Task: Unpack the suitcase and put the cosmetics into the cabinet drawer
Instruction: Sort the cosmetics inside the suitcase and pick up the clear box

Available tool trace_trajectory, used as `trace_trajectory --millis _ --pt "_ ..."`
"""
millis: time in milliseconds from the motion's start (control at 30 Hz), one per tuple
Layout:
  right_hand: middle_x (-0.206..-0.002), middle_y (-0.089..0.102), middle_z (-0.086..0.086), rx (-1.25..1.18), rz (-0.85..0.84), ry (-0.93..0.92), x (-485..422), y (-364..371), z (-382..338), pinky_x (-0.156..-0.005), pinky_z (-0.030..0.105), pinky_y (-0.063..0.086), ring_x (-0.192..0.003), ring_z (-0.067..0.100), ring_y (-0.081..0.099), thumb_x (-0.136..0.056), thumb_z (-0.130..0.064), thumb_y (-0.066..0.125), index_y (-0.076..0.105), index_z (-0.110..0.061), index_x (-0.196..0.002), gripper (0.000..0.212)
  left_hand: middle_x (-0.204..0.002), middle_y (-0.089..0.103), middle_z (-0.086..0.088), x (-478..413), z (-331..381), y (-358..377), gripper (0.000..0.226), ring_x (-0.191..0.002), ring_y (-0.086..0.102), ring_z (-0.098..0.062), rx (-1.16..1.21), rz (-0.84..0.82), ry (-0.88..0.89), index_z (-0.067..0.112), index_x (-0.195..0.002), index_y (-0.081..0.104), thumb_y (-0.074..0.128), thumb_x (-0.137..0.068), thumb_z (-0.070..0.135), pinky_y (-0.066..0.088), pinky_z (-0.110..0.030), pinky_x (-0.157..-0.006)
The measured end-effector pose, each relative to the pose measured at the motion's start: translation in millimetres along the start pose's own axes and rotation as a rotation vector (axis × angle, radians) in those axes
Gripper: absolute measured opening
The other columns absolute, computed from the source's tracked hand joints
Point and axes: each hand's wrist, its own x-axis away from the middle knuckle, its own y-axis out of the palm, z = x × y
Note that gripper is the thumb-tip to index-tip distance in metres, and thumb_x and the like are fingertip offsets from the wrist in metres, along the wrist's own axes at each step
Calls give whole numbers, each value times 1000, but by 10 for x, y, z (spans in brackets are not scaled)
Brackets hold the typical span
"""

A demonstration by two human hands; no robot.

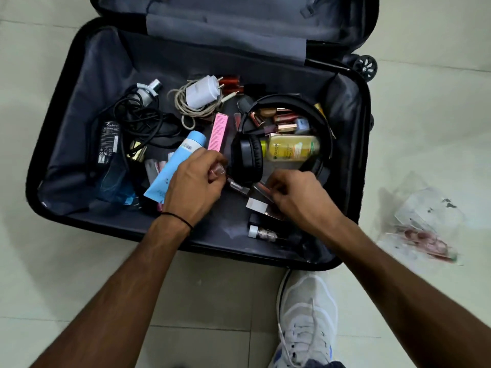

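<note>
An open black suitcase lies on the floor, full of loose items. My left hand is curled round a small pinkish bottle, over a light blue tube. My right hand pinches a slim lip gloss tube just below the black headphones. A pink box, a yellow Garnier bottle, several lipsticks and a small clear bottle lie in the case. No cabinet drawer is in view.
A white charger with cable, a black power adapter with tangled cord and a blue bottle fill the left side. A clear plastic bag lies on the tile floor at the right. My white shoe stands below the suitcase.
</note>
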Motion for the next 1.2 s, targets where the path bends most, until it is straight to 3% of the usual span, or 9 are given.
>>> trace_trajectory --millis 100,233,500,700,900,967,1033,1133,1200 --pt "-107 62 7 133 9 -52 -7 109 6 -76 34 46 -97 30 61 -96 -18 58 62 -12 -107 13 -91 62 0 4 -44 -37 23 -87 58 -25 -26 35 -84 23 -102 59 64 -81 16 49 -41 -78" --pt "-124 49 12 292 -84 -71 -1 200 -43 -87 40 48 -107 34 58 -93 -29 66 51 -8 -125 41 -91 65 -3 17 -114 -121 40 -85 60 -27 -44 15 -222 25 -108 41 69 -80 25 50 -44 -80" --pt "-101 66 12 207 -132 -34 -132 150 -45 -71 33 46 -92 33 65 -94 -26 64 69 -13 -98 15 -75 59 3 37 -68 -270 37 -78 51 -22 -49 -25 -292 20 -112 50 71 -83 30 44 -35 -73" --pt "-117 56 8 354 -216 -106 -109 168 54 -83 41 52 -105 34 61 -93 -16 62 57 -17 -117 25 -61 50 8 81 -154 -259 32 -75 57 -27 18 -26 -238 20 -107 51 71 -81 20 48 -48 -88" --pt "-110 63 11 406 -154 -131 -56 245 -36 -73 34 42 -103 34 61 -92 -21 64 56 -13 -111 22 -70 53 8 124 -106 -189 31 -77 55 -26 49 -44 -155 36 -108 50 65 -82 25 50 -47 -83" --pt "-90 66 6 230 -196 -70 -49 189 -14 -63 29 40 -84 27 64 -89 -27 68 60 -19 -89 11 -69 53 7 128 -89 -170 29 -75 55 -26 58 -33 -134 34 -107 53 66 -83 23 50 -45 -80" --pt "-78 69 1 -172 -299 22 -19 89 36 -60 25 42 -70 13 62 -88 -27 69 67 -14 -82 15 -69 51 7 131 -109 -158 28 -78 55 -29 83 4 -160 34 -106 53 64 -83 23 50 -47 -81" --pt "-91 74 8 -748 -395 96 53 -22 74 -79 27 52 -85 12 66 -95 -19 63 74 -9 -96 15 -68 52 -1 115 -156 -162 29 -77 55 -27 137 47 -248 28 -110 54 65 -84 20 51 -43 -79" --pt "-106 73 18 -967 -447 118 53 -48 83 -91 35 55 -100 21 69 -96 -8 56 69 0 -113 23 -71 58 -5 96 -167 -164 30 -74 58 -22 156 57 -283 24 -111 55 69 -85 19 51 -38 -75"
